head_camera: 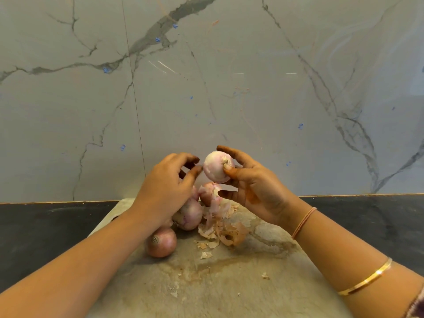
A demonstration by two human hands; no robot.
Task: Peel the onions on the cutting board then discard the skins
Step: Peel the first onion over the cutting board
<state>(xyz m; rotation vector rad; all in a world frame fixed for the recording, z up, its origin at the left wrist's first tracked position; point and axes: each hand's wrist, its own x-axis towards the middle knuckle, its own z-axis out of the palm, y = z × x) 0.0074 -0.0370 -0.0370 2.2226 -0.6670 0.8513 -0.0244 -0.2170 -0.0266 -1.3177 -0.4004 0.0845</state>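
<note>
- Right hand: raised above the far part of the cutting board, grasping a peeled onion. The thumb presses beside the onion's stem end and the other fingers curve round behind it.
- Peeled onion: pale pink-white and smooth, held in the air and well clear of the board, with the stem end facing the camera.
- Left hand: hovers just beside the peeled onion with its fingers curled and the fingertips at the onion's left side. Whether they pinch it or merely come close cannot be told.
- Unpeeled onions: one lies on the near left of the board, root end up. A second lies just behind it, partly covered by the left hand.
- Partly peeled onion: sits at the far side of the board directly below the held one, with loose skin hanging from it.
- Skins: a papery pile just right of the onions, with small flakes scattered nearer the camera (the board surface is stained and scored).
- Table: dark, extending either side of the board.
- Wall: grey-veined marble behind.
- Right forearm: a thin band at the wrist and a gold bangle lower down.
</note>
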